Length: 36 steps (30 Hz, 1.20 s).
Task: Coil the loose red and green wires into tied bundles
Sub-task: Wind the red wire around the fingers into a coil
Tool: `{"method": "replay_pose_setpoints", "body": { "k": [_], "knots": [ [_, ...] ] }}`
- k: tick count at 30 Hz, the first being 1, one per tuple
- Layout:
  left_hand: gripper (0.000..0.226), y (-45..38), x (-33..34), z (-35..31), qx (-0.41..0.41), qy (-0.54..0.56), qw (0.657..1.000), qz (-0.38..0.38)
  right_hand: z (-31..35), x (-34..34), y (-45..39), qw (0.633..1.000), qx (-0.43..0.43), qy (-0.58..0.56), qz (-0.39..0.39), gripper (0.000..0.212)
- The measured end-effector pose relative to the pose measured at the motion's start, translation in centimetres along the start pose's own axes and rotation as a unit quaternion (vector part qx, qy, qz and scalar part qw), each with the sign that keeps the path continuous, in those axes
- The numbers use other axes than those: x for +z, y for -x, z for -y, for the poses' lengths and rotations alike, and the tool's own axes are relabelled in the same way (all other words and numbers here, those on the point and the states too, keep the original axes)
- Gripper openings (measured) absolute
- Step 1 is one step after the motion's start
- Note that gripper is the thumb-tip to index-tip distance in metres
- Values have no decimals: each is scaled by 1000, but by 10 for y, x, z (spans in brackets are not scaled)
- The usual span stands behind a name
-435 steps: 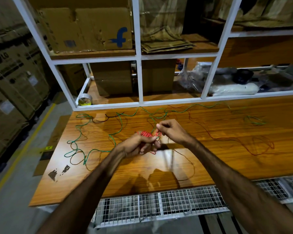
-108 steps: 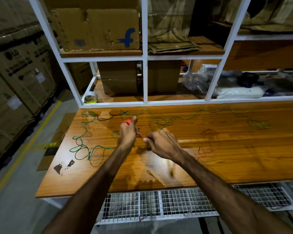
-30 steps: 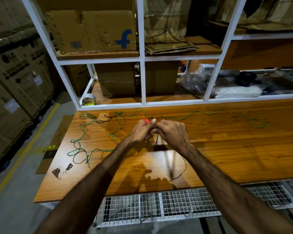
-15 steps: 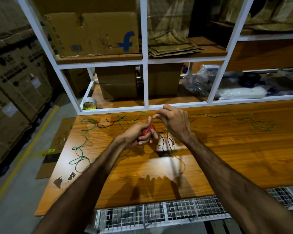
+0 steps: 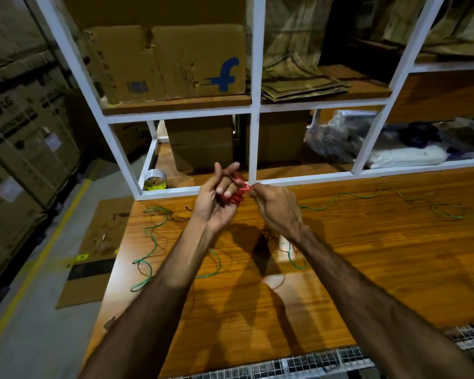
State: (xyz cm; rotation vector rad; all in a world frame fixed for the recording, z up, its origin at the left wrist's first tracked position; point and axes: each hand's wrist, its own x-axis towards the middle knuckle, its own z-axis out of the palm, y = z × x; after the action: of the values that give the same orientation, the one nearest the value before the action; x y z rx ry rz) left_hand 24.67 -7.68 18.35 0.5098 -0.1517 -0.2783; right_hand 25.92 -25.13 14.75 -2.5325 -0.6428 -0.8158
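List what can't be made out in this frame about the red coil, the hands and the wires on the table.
- Red coil: head view; the left hand covers most of it, so whether it is tied is unclear.
- Right hand: seen from the back; its fingers' hold on the red end is hidden and blurred.
- Green wire: the forearms cross its middle stretch.
- Dark strands under the right wrist: too thin and dim to tell colour.

Warehouse storeroom.
Stacked cartons [image 5: 25, 138] at 9 o'clock; white rack [image 5: 253, 105] with boxes [image 5: 170, 61] at 12; floor line [image 5: 36, 266].
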Motion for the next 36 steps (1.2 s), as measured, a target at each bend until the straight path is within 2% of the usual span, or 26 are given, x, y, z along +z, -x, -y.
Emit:
{"method": "replay_pose_setpoints", "body": {
  "k": [2,4,8,10,14,15,17,21,24,28,31,33,36],
  "knots": [
    [39,-13,-8,-6,28,13,997,-68,5,7,7,1000,-3,-3,29,33],
    [33,-22,-23,-7,45,-12,990,-130,5,10,11,999,-7,8,52,38],
    [28,-30,-39,15,121,-164,956,-210,2,10,12,993,-59,37,96,42],
    [36,-30,-39,31,152,-302,911,-238,-2,10,7,989,-78,19,126,39],
    [55,-23,-41,47,187,-570,758,-257,-14,-3,-16,981,-105,-13,164,25],
    [59,-23,-42,47,186,-599,737,-253,-16,-9,-23,979,-112,-19,169,24],
    [62,-24,-41,46,140,-605,750,-227,-24,-17,-37,980,-109,-31,162,28],
    [71,-23,-40,38,11,-544,829,-129,-41,-21,-55,981,-114,-45,150,39],
    [88,-18,-33,35,-64,-463,882,-60,-50,-19,-63,980,-131,-69,136,34],
    [80,-6,-23,35,-125,-411,903,-4,-50,-14,-70,975,-125,-121,136,36],
    [44,1,-13,37,-132,-309,942,4,-50,-14,-72,974,-117,-162,104,33],
    [40,4,-7,37,-122,-219,968,20,-50,-13,-69,973,-123,-176,83,27],
    [42,4,-1,38,-69,-121,990,13,-51,-12,-67,974,-127,-166,85,29]
  ]
}}
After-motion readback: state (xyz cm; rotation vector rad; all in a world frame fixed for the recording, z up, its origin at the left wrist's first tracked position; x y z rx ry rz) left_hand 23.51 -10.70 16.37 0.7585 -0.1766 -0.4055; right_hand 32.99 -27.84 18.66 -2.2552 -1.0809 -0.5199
